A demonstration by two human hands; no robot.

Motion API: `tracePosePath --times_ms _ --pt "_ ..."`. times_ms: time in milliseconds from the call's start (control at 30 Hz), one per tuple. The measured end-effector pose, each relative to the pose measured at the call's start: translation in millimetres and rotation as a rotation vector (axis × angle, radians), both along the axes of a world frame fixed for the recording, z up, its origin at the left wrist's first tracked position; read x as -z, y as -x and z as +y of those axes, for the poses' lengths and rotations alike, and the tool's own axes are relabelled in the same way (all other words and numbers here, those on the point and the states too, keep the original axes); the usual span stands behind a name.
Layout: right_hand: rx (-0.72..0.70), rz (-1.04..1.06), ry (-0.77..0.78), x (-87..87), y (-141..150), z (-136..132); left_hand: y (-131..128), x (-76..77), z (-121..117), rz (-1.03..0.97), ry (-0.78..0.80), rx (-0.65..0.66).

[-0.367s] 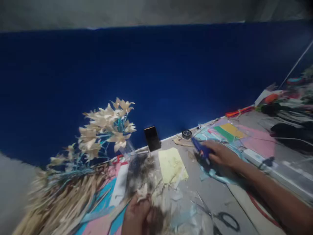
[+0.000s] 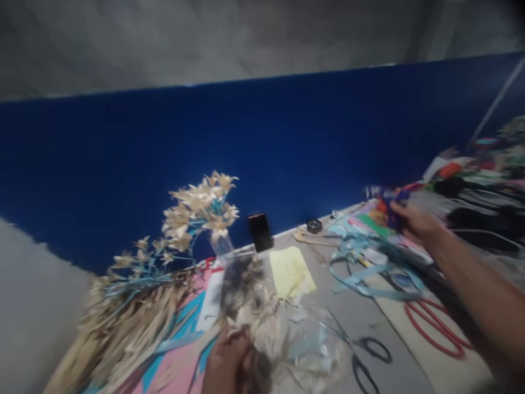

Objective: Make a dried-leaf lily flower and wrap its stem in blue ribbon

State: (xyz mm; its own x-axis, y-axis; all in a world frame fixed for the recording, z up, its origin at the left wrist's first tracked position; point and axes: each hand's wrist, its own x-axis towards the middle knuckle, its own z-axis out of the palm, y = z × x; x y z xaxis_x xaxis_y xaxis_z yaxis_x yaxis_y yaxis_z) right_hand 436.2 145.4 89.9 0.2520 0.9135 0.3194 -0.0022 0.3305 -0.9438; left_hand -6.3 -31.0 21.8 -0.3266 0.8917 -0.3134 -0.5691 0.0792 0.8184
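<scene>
My left hand (image 2: 228, 355) is closed at the bottom middle, pinching a small cream flower (image 2: 233, 328) made of dried husk-like petals. Around it lie scraps of pale husk (image 2: 262, 325). My right hand (image 2: 416, 221) grips a blue glue gun (image 2: 394, 203), blurred by motion, and holds it above the back right of the table. A pair of scissors (image 2: 353, 342) lies open between my hands, nearer the front. Left of centre, finished cream flowers (image 2: 200, 205) on light-blue stems stand in a clear vase (image 2: 221, 246).
A yellow paper sheet (image 2: 292, 271) lies mid-table, with a phone (image 2: 260, 232) leaning on the blue wall behind. Long dried husks (image 2: 135, 328) pile up at left. Light-blue ribbon (image 2: 369, 279), a red cord loop (image 2: 438, 328) and a round black tape roll (image 2: 314, 226) are on the right.
My right hand has lifted the glue gun and carried it right and back, uncovering the light-blue ribbon. My left hand keeps its pinch on the flower. The view has tilted up slightly.
</scene>
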Motion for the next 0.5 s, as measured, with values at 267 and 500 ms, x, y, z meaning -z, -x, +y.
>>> tracePosePath --times_ms 267,500 --pt "0.081 -0.330 -0.231 -78.0 -30 9 -4 -3.5 -21 -0.010 0.131 0.052" --pt "-0.544 -0.908 -0.073 79.0 92 -15 -10 -1.1 -32 -0.003 0.031 0.108"
